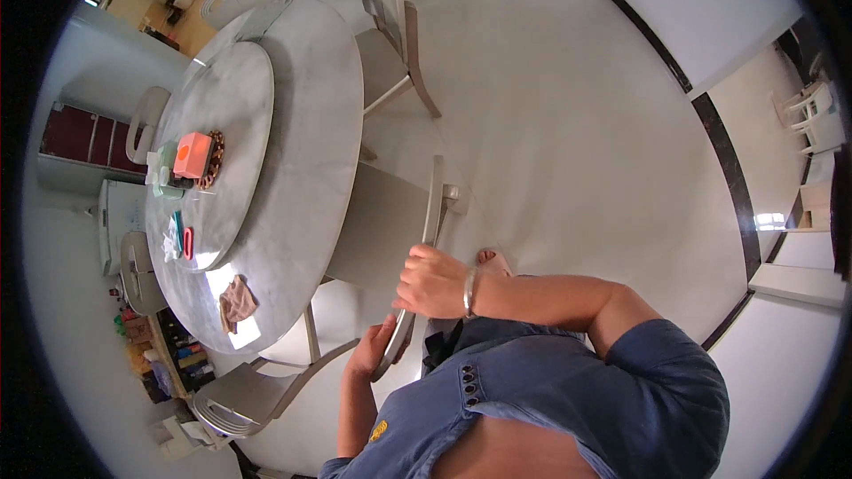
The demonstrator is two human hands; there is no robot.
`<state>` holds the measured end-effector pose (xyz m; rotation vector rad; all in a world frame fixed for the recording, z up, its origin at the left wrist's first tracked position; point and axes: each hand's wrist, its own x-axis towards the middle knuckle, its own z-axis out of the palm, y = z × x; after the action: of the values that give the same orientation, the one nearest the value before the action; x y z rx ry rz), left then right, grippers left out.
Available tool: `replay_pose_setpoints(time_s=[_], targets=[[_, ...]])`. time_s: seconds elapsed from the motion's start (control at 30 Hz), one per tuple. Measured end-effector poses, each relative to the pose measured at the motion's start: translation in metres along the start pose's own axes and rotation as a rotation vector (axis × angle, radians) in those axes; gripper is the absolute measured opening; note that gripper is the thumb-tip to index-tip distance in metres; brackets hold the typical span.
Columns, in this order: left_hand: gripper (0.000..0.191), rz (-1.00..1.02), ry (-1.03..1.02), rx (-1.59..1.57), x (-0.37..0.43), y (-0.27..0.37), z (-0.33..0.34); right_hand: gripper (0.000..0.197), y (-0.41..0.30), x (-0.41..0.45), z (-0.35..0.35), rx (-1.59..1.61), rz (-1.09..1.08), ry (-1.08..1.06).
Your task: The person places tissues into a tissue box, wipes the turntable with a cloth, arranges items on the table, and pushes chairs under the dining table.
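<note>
A pale wooden dining chair [436, 176] stands right in front of me, its grey seat [386, 219] partly under the round marble-patterned table [319, 80]. My left hand [374, 348] is wrapped around the near end of the chair's top rail. Further along the same rail, my right hand [432, 283] is closed over it, a silver bangle [469, 293] on that wrist. Most of the chair's legs are hidden below the seat and my arms. A crumpled brown cloth [237, 304] lies near the table's edge, apart from both hands.
On the table's turntable [239, 100] sit an orange tissue box [194, 155], green containers [168, 179] and a red looped item [188, 243]. Another chair [253, 392] stands left of me, and one [386, 46] beyond. Shelves [180, 352] hold several goods. Pale floor [566, 133] stretches rightward.
</note>
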<state>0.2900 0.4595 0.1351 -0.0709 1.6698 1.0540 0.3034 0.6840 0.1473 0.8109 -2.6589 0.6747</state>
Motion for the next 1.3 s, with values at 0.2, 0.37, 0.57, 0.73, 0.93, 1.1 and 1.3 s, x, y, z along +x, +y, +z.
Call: replay_pose_setpoints(time_s=[0.2,0.37,0.57,0.73,0.93,1.1,1.3], targets=[[0.058,-0.088,0.078,0.145,0.006,-0.002,0.000,0.030,0.049,0.040,-0.026,-0.053,0.110,-0.713],[0.061,-0.047,0.130,0.215,0.000,-0.003,0.005,0.045,0.075,0.085,-0.024,0.014,0.131,-1.394],[0.067,-0.035,0.098,0.326,-0.016,0.018,0.010,0.043,0.071,0.075,-0.021,-0.034,0.147,-1.268],[0.069,-0.025,0.159,0.366,-0.019,0.015,-0.003,0.039,0.063,0.080,-0.029,0.010,0.043,-1.250],[0.063,-0.081,0.253,0.355,-0.023,0.021,-0.022,0.040,0.058,0.092,-0.023,0.015,0.041,-1.205],[0.056,0.026,0.411,0.400,-0.038,0.039,-0.014,0.047,0.058,0.094,-0.018,0.040,0.141,-1.098],[0.054,0.320,0.573,0.554,-0.039,0.041,0.003,0.046,0.063,0.078,-0.025,0.122,-0.123,-0.765]])
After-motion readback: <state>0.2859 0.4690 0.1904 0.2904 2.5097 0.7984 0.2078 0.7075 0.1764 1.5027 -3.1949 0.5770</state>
